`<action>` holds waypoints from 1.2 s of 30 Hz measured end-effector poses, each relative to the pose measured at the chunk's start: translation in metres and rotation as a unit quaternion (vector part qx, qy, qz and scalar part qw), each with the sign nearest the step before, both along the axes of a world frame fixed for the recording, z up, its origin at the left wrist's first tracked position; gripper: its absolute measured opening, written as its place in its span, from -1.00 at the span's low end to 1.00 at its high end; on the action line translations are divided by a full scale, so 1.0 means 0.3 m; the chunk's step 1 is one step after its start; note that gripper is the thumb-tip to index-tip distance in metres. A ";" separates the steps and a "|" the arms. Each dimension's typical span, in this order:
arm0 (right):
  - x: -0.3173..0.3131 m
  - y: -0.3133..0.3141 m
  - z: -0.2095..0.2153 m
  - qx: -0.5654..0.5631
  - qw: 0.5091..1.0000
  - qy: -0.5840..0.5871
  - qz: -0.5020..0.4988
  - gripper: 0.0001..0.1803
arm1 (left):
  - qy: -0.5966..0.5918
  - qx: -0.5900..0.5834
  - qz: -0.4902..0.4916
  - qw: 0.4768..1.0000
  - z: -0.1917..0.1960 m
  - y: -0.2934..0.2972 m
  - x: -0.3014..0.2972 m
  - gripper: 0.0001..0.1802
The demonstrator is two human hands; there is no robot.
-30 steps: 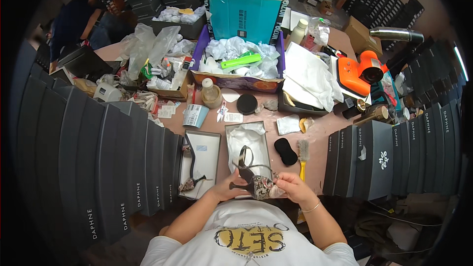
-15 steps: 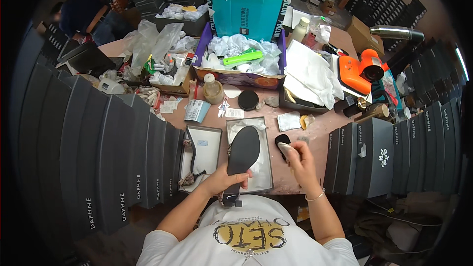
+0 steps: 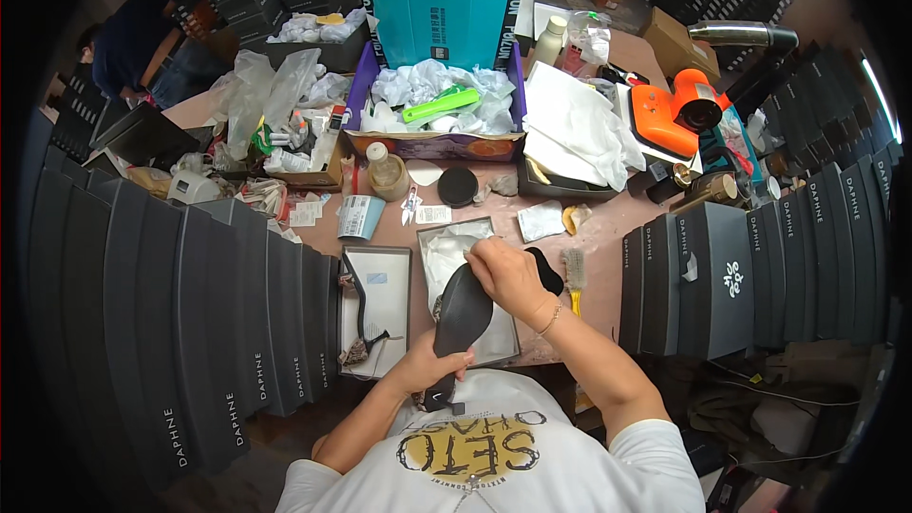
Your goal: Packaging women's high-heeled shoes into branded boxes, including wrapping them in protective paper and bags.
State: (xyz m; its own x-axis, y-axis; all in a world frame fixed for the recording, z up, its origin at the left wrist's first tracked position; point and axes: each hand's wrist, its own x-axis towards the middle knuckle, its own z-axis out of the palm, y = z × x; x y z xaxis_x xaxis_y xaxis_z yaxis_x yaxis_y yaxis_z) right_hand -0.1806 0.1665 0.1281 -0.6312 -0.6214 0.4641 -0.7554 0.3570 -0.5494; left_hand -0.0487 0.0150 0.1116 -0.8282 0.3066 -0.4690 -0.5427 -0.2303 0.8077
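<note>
My left hand (image 3: 429,366) is closed round a black high-heeled sandal (image 3: 461,318), gripping it near the arch with the sole turned up and the heel toward me. At the toe end of that sole, my right hand (image 3: 511,277) is closed, fingertips pressed against the edge. Whatever it pinches is hidden under the fingers. Beneath the sandal lies a grey shoe box (image 3: 503,346) lined with white paper. The matching sandal (image 3: 358,309) rests on its side in the shallow box part (image 3: 388,323) to the left. Beside my right wrist are a black rounded pad (image 3: 548,273) and a yellow-handled brush (image 3: 574,271).
Stacked dark shoe boxes wall in both sides (image 3: 199,313) (image 3: 712,280). Along the back stand a purple box (image 3: 437,146) of crumpled paper, a glue bottle (image 3: 385,171), a round black lid (image 3: 458,187) and an orange device (image 3: 670,114). Another person (image 3: 142,43) bends at far left.
My right hand has moved left from beside the black pad to the toe of the sole, uncovering the brush. The left hand still holds the sandal. The whole view has shifted slightly.
</note>
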 end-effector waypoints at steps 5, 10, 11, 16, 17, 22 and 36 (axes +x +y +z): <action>0.094 0.000 0.040 0.024 0.999 0.017 0.046 -0.87 | 0.018 0.043 0.006 0.999 -0.021 -0.014 -0.021 -0.84; 0.165 0.067 0.025 0.004 0.999 -0.012 0.045 -0.80 | 0.000 0.079 0.035 0.996 -0.037 -0.004 -0.037 -0.87; 0.177 0.089 0.030 0.025 0.998 -0.014 0.064 -0.80 | -0.004 0.086 0.032 0.996 -0.027 -0.001 -0.043 -0.86; -0.147 0.351 -0.285 0.116 0.952 -0.043 -0.281 -0.87 | -0.009 0.061 0.032 0.998 0.004 0.016 -0.068 -0.81; -0.186 0.428 -0.323 0.160 0.936 -0.021 -0.313 -0.84 | -0.011 0.043 0.053 0.998 -0.009 0.015 -0.074 -0.79; -0.191 0.439 -0.452 0.269 0.935 -0.119 -0.198 -0.68 | -0.018 0.045 0.120 0.992 -0.080 -0.026 -0.051 -0.62; -0.531 -0.075 -0.420 0.094 0.992 -0.006 -0.089 -0.52 | -0.003 0.057 0.121 0.991 -0.122 -0.111 -0.128 -0.80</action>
State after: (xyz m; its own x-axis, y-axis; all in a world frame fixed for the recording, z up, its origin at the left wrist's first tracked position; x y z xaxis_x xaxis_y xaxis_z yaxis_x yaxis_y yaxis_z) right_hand -0.3400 0.1439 0.0020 -0.7441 -0.5739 0.3419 -0.6643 0.5813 -0.4699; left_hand -0.0871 -0.0183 0.0751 -0.8811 0.1507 -0.4482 -0.4654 -0.4438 0.7658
